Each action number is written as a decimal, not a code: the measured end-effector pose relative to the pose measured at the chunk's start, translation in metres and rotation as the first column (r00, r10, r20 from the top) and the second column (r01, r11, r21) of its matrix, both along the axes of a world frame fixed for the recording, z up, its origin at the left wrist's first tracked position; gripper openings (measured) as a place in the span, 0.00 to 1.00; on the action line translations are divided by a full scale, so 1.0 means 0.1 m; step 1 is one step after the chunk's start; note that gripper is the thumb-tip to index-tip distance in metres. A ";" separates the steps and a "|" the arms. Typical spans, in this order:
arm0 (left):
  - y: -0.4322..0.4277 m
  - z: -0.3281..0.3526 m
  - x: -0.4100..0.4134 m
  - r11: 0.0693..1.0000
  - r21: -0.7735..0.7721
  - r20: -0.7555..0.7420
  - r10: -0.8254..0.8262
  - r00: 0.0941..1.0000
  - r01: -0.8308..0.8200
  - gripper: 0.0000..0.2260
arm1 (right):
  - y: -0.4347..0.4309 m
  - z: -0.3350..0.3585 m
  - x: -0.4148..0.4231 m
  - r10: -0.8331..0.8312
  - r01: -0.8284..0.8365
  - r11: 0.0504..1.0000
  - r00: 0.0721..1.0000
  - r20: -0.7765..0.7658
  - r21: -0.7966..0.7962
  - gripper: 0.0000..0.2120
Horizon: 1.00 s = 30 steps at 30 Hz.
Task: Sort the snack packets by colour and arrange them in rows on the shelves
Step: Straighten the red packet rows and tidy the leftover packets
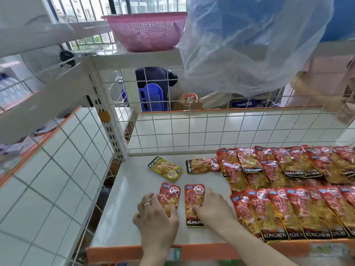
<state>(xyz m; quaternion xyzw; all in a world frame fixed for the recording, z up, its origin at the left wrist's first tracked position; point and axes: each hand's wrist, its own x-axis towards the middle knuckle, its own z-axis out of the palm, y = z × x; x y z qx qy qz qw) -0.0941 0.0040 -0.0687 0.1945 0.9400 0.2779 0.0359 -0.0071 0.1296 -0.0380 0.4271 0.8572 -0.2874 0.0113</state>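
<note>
Shelf (132,189) (white, orange-edged), left fingers (151,198), right fingers (203,208) flat on red packets (193,196), barred window (80,8).

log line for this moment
left hand on left red packet | right hand on right red packet | yellow packet apart | red rows at right

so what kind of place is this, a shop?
Likely a small shop or its stockroom. A white display shelf with a wire-grid back and an orange front strip; rows of identical red snack packets laid out on it; a cardboard box and plastic stool behind the grid.
</note>
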 end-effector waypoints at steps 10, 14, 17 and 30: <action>-0.09 0.12 0.09 0.941 0.337 0.087 -0.075 0.993 0.041 0.16 | 0.04 0.15 -0.26 -0.019 0.040 0.995 0.978 0.208 -0.095 0.25; -0.10 0.12 0.06 0.914 0.405 0.092 -0.049 0.995 0.008 0.09 | 0.03 0.22 -0.29 -0.015 0.046 0.986 0.982 0.190 -0.159 0.18; -0.13 0.12 0.04 0.893 0.449 0.133 -0.043 0.990 -0.022 0.08 | 0.03 0.22 -0.26 -0.039 0.051 0.974 0.997 0.060 -0.221 0.04; 0.02 0.32 0.17 0.721 0.674 0.384 -0.158 0.910 -0.160 0.07 | 0.31 0.34 0.61 -0.304 0.090 0.868 0.874 -0.379 -0.488 0.09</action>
